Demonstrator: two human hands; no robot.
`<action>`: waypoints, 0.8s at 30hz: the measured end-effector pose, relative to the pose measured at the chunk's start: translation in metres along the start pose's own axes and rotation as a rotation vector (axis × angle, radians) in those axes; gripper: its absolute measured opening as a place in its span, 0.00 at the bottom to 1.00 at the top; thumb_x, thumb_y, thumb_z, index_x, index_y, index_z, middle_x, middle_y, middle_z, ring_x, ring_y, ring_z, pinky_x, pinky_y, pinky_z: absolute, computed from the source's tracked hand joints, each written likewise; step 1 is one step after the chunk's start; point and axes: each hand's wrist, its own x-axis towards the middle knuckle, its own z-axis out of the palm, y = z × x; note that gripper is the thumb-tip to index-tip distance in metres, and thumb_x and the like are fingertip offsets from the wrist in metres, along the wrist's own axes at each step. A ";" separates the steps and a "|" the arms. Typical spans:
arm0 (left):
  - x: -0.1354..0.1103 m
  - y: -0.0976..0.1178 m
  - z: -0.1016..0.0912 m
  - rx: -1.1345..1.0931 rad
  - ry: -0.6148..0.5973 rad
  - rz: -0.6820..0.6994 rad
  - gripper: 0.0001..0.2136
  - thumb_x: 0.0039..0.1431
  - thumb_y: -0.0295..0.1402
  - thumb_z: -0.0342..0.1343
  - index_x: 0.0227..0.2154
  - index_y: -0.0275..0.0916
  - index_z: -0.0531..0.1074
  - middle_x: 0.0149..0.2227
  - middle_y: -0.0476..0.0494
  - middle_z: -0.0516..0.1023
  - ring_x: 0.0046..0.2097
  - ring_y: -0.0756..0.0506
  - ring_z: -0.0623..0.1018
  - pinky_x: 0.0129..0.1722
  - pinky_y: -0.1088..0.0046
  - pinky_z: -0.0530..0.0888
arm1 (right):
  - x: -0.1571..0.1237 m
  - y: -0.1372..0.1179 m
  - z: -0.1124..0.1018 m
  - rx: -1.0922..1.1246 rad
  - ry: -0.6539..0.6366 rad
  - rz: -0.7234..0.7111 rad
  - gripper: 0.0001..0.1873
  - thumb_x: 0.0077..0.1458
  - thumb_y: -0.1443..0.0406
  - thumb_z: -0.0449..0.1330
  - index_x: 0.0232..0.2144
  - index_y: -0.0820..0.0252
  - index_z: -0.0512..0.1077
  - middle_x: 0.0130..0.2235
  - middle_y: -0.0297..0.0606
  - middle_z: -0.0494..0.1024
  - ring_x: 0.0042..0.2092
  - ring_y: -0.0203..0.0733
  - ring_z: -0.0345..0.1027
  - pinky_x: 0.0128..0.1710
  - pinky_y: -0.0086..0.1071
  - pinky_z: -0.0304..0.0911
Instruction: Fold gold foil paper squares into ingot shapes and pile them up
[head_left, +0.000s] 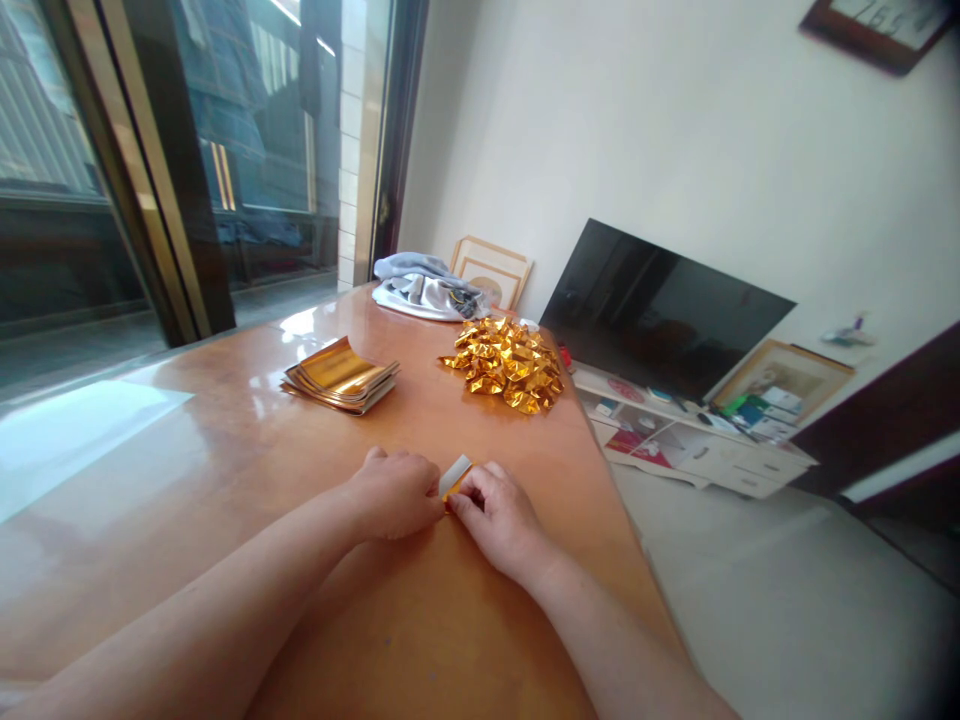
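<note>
a small gold foil strip (pixel 455 478) with pale side is pinched between the left hand (pixel 394 495) and the right hand (pixel 499 518), both nearly closed on it over the orange surface (pixel 420 620), and a stack of foil sheets (pixel 341 376) and a heap of crumpled gold foil (pixel 504 364) lie farther ahead.

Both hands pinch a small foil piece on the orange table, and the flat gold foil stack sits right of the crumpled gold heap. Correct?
No: the flat gold foil stack sits left of the crumpled gold heap, as the head view shows. The rest stands: the left hand and right hand pinch the small foil piece on the orange table.
</note>
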 end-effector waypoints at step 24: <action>0.006 -0.011 0.002 -0.201 -0.060 0.074 0.12 0.51 0.32 0.53 0.36 0.50 0.79 0.35 0.52 0.81 0.39 0.43 0.78 0.48 0.62 0.65 | -0.005 0.024 -0.025 -0.190 -0.026 0.090 0.12 0.54 0.57 0.67 0.31 0.55 0.69 0.34 0.34 0.73 0.40 0.43 0.64 0.38 0.33 0.53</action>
